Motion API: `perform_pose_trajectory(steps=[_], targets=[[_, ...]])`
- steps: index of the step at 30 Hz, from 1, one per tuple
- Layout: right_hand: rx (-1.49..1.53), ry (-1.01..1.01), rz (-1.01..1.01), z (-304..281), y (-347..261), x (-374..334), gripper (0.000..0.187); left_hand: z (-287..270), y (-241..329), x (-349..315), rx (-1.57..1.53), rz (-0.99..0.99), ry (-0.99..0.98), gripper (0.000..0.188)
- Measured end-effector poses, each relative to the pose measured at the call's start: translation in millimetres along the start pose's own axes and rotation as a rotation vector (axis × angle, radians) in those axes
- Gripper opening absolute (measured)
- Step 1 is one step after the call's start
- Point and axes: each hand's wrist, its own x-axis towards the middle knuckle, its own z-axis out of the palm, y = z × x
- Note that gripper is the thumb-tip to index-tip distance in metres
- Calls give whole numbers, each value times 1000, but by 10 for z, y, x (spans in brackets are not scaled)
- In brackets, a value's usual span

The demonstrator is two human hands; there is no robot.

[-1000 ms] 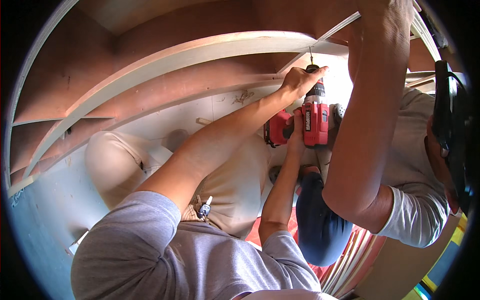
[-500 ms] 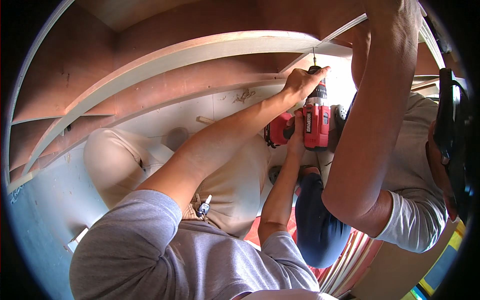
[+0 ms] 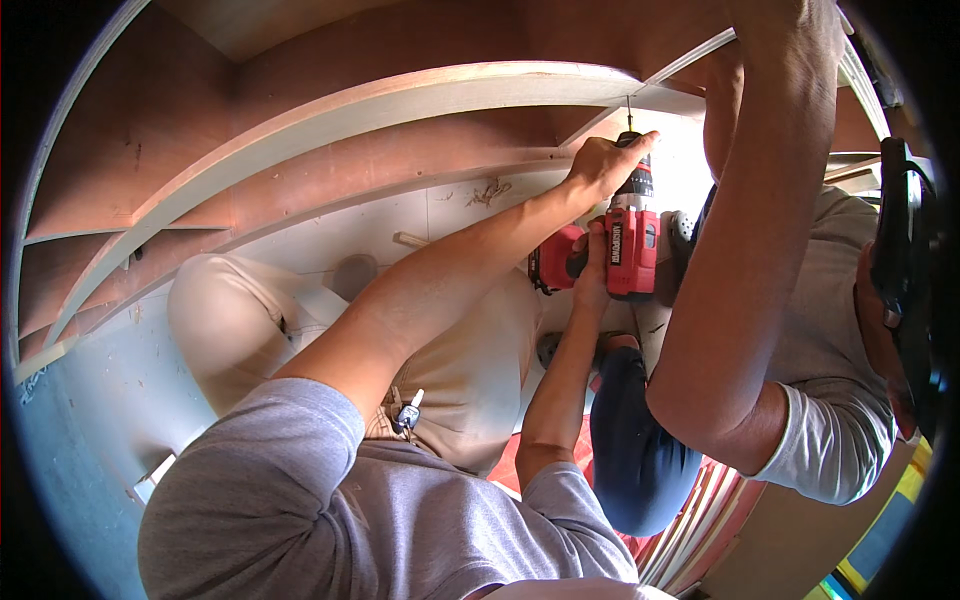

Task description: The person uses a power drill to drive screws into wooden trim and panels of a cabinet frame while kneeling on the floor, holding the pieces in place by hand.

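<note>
A red and black cordless drill (image 3: 632,245) points away from me, its thin bit meeting the near edge of a long wooden strip (image 3: 400,100). My right hand (image 3: 594,255) is wrapped round the drill's handle. Up by the black chuck, my left hand (image 3: 605,168) steadies the front of the tool, its thumb lying across it. The fingers of that hand are partly hidden behind the drill. To the right, a co-worker's raised forearm (image 3: 765,200) reaches up to the cabinet frame; that hand is cut off at the top edge.
Brown wooden panels (image 3: 340,180) form compartments behind the strip. Wood shavings (image 3: 490,192) and a small offcut (image 3: 410,240) lie on the pale floor. The co-worker sits close on my right, with a dark-trousered knee (image 3: 640,460) beside my right arm. Long strips (image 3: 690,530) lie behind that knee.
</note>
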Motion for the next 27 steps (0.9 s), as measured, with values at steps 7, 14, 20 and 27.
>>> perform_pose_trajectory(steps=[7,14,20,27], targets=[[-81,-46,-8,78,-100,-14,33,-8,-63,104,-100,53,-14,41],[-128,12,-52,148,-169,-32,30,-14,-65,143,-64,83,-21,38],[-106,-53,-18,57,-163,-71,16,-25,-18,18,-39,37,-25,40],[-159,-15,-93,51,-81,-39,14,-1,72,-44,-77,53,-58,41]])
